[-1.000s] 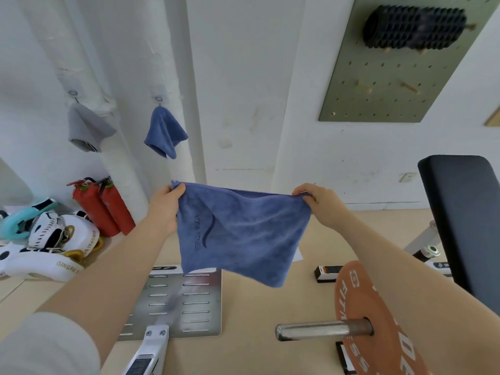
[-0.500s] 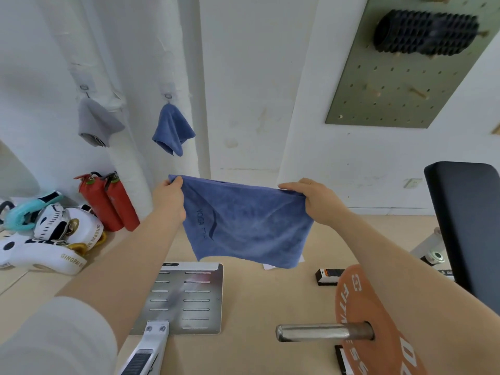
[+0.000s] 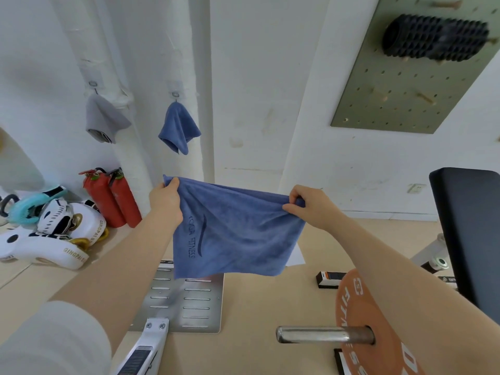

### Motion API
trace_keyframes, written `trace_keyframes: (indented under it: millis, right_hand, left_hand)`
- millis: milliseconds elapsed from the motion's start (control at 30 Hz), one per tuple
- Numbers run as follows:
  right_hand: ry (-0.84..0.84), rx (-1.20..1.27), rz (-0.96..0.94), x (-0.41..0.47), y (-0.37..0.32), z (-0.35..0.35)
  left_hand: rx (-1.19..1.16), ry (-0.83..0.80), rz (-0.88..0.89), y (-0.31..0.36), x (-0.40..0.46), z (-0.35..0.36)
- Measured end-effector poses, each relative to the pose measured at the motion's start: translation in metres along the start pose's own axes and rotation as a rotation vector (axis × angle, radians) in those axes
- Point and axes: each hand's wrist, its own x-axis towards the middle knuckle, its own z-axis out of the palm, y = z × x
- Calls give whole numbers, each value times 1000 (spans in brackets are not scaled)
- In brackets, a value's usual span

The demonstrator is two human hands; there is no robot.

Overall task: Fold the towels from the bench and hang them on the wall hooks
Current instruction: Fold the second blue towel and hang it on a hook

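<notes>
Blue towel (image 3: 238,234) with dark fitness lettering, stretched flat, top corners pinched by left hand (image 3: 166,204) and right hand (image 3: 311,208)

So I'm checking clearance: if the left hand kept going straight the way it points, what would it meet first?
Probably the white wall pipe, below the hanging blue towel; the left hand looks unobstructed before that, though depth is unclear.

So over the last second the blue towel (image 3: 235,234) went from hanging as a longer sheet with one loose bottom corner drooping down over the slotted metal plate (image 3: 189,301) to a shorter, tidier rectangle whose bottom edge now just overlaps the plate's top. The left hand (image 3: 166,203) and right hand (image 3: 311,207) kept pinching the top corners, and the right hand's fingers are curled tighter into a bunch of cloth than before.
</notes>
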Motion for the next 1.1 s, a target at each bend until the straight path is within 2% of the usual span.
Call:
trace_keyframes:
  millis: [167,333,433,600,700,767,867,933,1033,1100]
  right_hand:
    - [-113,-198,-32,2,7,-4]
    - [-41,-189,55,0,16,-2]
    - [40,-85,146,2,8,1]
    - [202,202,325,7,-5,5]
    - [26,301,469,8,-18,7]
    - [-119,547,508,6,-34,8]
    - [-108,792,430,6,-58,8]
    - [-74,825,342,8,-71,8]
    - [-169,818,255,11,-83,5]
    - [-206,719,204,13,-85,3]
  left_hand:
    - [-43,45,6,3,6,-8]
    - [-17,4,34,1,9,-11]
    - [3,5,21,-1,4,-7]
    - [102,-55,-100,-16,6,-2]
    - [260,-43,-76,-17,-7,13]
    - [349,-115,2,-12,-25,25]
    - [398,-322,94,-8,-46,42]
    - [355,-439,133,-7,-58,51]
    - [271,-544,178,-2,-74,61]
    - [211,-577,175,3,-80,62]
